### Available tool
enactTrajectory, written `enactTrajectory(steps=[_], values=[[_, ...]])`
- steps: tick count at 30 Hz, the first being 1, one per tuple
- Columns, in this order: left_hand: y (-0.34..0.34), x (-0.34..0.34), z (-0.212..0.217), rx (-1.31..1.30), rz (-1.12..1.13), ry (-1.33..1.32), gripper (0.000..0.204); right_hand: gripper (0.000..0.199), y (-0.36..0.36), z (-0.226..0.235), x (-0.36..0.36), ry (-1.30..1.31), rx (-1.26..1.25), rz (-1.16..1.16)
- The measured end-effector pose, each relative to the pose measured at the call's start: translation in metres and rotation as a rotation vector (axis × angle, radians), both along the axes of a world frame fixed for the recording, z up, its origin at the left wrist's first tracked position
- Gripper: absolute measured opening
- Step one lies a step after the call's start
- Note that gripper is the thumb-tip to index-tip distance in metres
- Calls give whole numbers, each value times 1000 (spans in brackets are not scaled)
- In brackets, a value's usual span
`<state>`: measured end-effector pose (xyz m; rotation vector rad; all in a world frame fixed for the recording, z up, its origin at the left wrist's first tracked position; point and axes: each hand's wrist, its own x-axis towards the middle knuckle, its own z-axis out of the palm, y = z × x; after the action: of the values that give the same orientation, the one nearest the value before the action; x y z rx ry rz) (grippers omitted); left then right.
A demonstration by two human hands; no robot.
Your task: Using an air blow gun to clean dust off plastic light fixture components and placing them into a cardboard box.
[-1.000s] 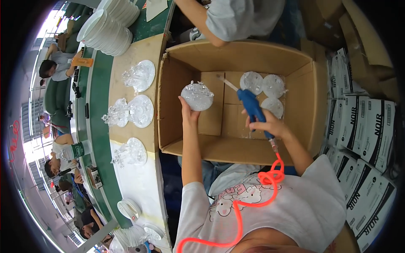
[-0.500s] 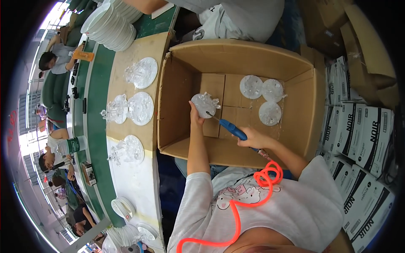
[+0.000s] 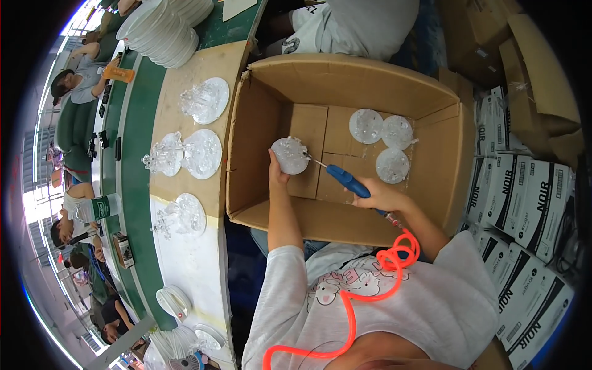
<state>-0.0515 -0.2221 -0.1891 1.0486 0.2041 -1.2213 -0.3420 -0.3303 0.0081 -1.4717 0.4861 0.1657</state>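
Lowered and swung left since a second ago, the blue air gun (image 3: pixel 348 180) aims its thin nozzle (image 3: pixel 317 162) at the clear round-based piece (image 3: pixel 290 155), held over the left part of the cardboard box (image 3: pixel 364 80); whether the tip touches, I cannot tell. Below the box, a red coiled hose (image 3: pixel 353 317) crosses a white T-shirt (image 3: pixel 419 308) with pink lettering and a cartoon print. The right hand (image 3: pixel 377 194) wraps the gun's handle; the left hand (image 3: pixel 279 169) grips the piece's left edge. Steadying the piece and angling the nozzle away from that hand should serve best. Three clear discs (image 3: pixel 365 126) lie in the box's right part. Left of the box, a workbench (image 3: pixel 188 265) bears similar clear pieces (image 3: pixel 206 100); right of it, white cartons (image 3: pixel 530 203) carry bold dark lettering. Co-workers (image 3: pixel 80 86) appear farthest left of the box.
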Motion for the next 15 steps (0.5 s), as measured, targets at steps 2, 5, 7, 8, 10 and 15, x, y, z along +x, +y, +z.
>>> enactTrajectory(steps=[2, 5, 7, 8, 10, 15], values=[[2, 0, 0, 67, 98, -13, 63, 38, -9, 5, -4, 33, 27, -10], [7, 4, 3, 5, 133, 4, 59, 35, -13, 8, -6, 87, 117, -18], [9, 5, 5, -19, 159, -6, 58, 37, -12, 5, -7, 64, 64, 17], [8, 4, 6, -44, 185, -11, 56, 37, -12, 3, -8, 64, 62, 16], [6, 2, 10, -44, 207, -13, 55, 40, -13, 1, -10, 8, 26, 65], [8, 3, 17, -70, 222, 1, 57, 40, -14, 11, -8, 31, 101, 6]])
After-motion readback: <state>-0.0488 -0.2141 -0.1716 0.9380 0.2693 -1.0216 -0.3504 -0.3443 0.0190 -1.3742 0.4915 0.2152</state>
